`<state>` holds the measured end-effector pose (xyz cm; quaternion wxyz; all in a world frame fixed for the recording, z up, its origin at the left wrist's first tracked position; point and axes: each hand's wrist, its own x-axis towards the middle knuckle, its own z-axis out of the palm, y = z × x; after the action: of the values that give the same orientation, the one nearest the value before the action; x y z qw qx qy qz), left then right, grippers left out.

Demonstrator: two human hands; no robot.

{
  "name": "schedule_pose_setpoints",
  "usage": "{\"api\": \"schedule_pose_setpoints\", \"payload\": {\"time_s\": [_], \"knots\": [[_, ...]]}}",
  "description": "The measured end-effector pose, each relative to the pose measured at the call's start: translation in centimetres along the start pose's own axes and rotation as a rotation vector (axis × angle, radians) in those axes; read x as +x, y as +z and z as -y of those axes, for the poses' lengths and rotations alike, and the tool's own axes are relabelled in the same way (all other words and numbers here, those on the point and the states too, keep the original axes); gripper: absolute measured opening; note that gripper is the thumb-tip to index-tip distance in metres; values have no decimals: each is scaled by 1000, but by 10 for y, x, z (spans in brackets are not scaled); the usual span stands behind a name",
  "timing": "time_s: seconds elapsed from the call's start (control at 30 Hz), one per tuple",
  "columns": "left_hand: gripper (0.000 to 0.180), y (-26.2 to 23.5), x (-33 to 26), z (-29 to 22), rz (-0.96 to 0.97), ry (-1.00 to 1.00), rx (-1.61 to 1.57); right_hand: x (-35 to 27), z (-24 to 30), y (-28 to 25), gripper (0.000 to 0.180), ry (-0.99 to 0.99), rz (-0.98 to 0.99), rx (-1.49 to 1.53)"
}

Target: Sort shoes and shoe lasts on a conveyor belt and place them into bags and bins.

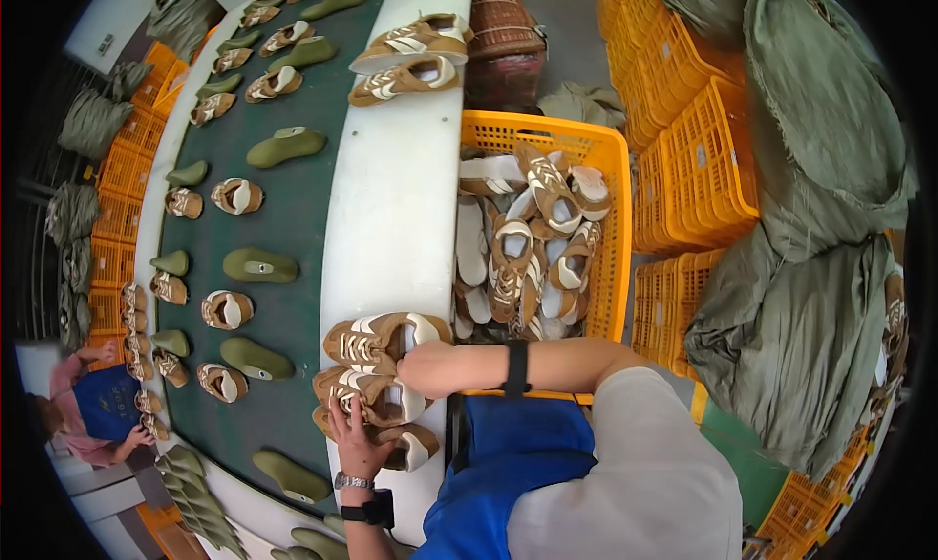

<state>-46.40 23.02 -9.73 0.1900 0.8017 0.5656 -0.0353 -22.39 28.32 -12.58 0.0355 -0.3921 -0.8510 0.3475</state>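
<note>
Fingers spread apart, a left hand [362, 451] touches the middle brown-and-white sneaker [359, 382] of three grouped on the white ledge [391, 218]; the right hand [427, 369] is beside it, its fingertips hidden, its grip impossible to tell. Another sneaker pair [410, 44] sits at the ledge's far end. Left of the ledge, a green belt [293, 203] carries olive shoe forms [259, 265]; right of it, a yellow crate [618, 218] holds more footwear [509, 257].

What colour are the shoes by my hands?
The shoes are brown with off-white accents, best seen in the head view.
</note>
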Motion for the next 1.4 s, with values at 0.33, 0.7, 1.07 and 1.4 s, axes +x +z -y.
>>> {"api": "schedule_pose_setpoints", "payload": {"time_s": [0.33, 0.7, 1.07, 1.4], "knots": [[98, 14, -8, 1, -22, -43, -55, -41, -120, -53, 32, 232, -375, 240], [99, 13, -10, 2, -11, -9, -24, 17, -42, -19, 14, -188, -643, 1], [95, 25, -19, 7, -63, -11, -30, -136, -270, 59, 55, 1168, -526, -233], [95, 29, -19, 10, -110, 22, -23, -94, -198, 24, 31, 739, -1210, -12]]}}
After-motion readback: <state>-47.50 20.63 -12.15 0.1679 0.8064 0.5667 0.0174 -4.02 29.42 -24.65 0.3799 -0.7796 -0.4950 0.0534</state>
